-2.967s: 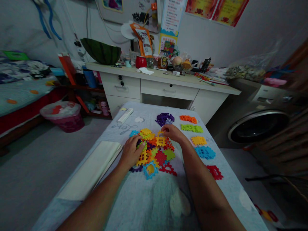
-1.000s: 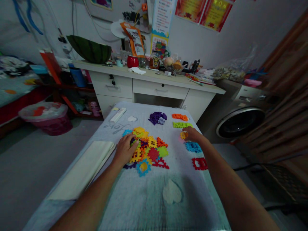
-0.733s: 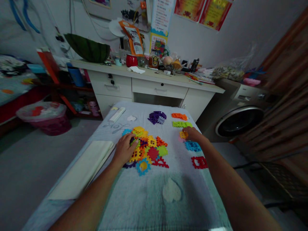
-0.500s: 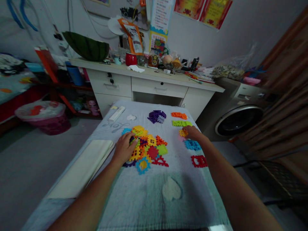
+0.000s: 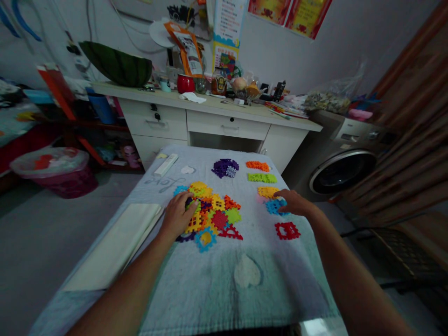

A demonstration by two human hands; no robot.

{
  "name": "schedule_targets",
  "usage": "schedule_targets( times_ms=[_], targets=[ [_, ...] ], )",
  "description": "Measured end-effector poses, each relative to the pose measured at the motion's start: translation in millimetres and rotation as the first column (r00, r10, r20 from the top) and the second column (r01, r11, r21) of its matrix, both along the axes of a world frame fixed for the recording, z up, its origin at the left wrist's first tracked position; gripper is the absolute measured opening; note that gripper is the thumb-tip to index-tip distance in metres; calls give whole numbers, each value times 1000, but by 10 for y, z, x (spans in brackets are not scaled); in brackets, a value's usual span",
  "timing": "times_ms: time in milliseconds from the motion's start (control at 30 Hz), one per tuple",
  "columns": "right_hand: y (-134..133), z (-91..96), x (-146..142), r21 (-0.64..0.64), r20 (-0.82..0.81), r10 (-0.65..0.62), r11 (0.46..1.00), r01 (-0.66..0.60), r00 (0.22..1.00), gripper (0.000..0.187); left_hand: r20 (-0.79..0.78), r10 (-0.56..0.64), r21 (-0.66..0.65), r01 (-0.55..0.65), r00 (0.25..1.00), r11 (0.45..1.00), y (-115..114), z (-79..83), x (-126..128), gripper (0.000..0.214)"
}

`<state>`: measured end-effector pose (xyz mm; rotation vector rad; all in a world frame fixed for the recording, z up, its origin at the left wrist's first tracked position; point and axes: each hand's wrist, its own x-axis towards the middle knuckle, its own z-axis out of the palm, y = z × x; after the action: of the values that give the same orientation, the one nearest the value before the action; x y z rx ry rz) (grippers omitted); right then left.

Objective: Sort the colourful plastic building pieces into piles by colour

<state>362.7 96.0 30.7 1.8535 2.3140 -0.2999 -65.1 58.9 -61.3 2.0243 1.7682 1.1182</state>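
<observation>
A mixed pile of plastic interlocking puzzle tiles (image 5: 220,219) lies in the middle of the cloth-covered table, in yellow, orange, red, green, blue and purple. My left hand (image 5: 178,215) rests on the pile's left edge, fingers and thumb apart, some tiles partly hidden beneath it. At the right, my right hand (image 5: 294,201) is over the blue tiles (image 5: 273,206), its fingers spread and nothing visibly gripped. Just behind them lie yellow tiles (image 5: 266,192). Farther back are green tiles (image 5: 262,178) and orange tiles (image 5: 257,165). Nearer to me sits a red tile group (image 5: 287,230).
Purple tiles (image 5: 224,168) form a heap toward the table's far side. A white strip-shaped object (image 5: 166,164) and a folded cream sheet (image 5: 114,247) lie along the left. Beyond the table stand a cluttered white desk (image 5: 154,109) and a washing machine (image 5: 336,158).
My right hand has let go of a yellow tile, now among the yellow tiles, and shifted toward the blue ones. My left hand stays on the pile. The view has turned slightly.
</observation>
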Motion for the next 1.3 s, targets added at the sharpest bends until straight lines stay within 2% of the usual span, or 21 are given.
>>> schedule_targets(
  times_ms=[133, 367, 500, 700, 933, 1033, 1167, 1300],
  targets=[
    [-125, -69, -87, -18, 96, -23, 1000, 25, 995, 68, -2, 9, -11, -9, 1000, 1000, 3, 2, 5, 35],
    [-186, -119, -118, -6, 82, 59, 998, -59, 995, 56, 17, -5, 3, 5, 1000, 1000, 12, 0, -3, 33],
    [-190, -67, -83, -16, 43, 62, 998, -61, 997, 60, 9, 5, 0, -5, 1000, 1000, 11, -18, -6, 34],
    [-138, 53, -109, -30, 10, 1, 1000, -1, 1000, 66, 13, 3, 1, -3, 1000, 1000, 0, 16, 4, 36],
    [-162, -83, -255, -38, 89, 13, 999, -9, 996, 62, 10, -4, 1, 4, 1000, 1000, -9, 19, 1, 35],
    [-188, -73, -269, -30, 96, 4, 1000, -1, 995, 63, 9, -1, 1, 1, 1000, 1000, -7, 18, 3, 36],
    [-170, -5, -398, 38, 1, 35, 999, -35, 999, 65, 0, 5, 1, -5, 1000, 1000, -11, 36, 18, 35],
    [-107, 15, -861, 132, -220, 232, 970, -206, 948, 53, 16, 7, -2, -7, 1000, 1000, -30, 60, 33, 35]
  ],
)
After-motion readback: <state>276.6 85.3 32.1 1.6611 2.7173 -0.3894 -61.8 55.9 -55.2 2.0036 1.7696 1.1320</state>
